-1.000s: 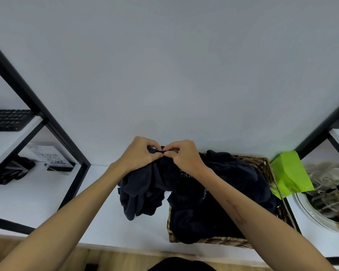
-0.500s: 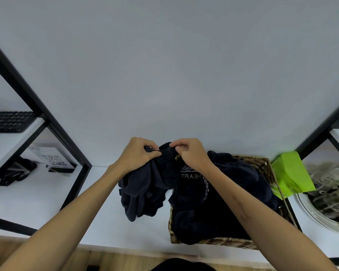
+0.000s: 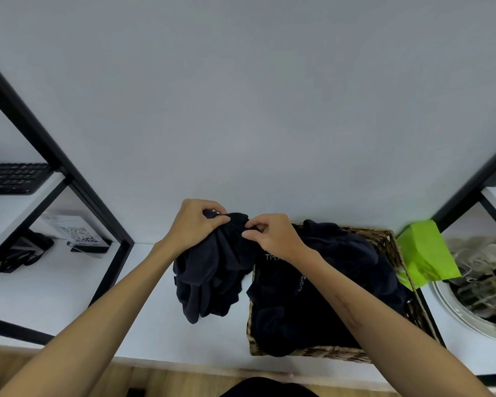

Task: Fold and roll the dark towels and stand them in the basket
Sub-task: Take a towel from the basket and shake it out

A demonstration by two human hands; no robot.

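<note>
Your right hand [image 3: 272, 239] has slid away from your left hand [image 3: 196, 224] along the towel [image 3: 209, 276] edge both pinch, spreading it above the shelf [image 3: 69, 282], left of the basket [image 3: 384, 239], not yet folded.

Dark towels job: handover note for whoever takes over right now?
Left hand and right hand: both pinch the top edge of one dark towel, held up so it hangs bunched over the white shelf, left of the wicker basket.
Other dark towels lie loose in the basket.
Done: none rolled or standing.
Left: spread, fold, roll and stand each one.
</note>
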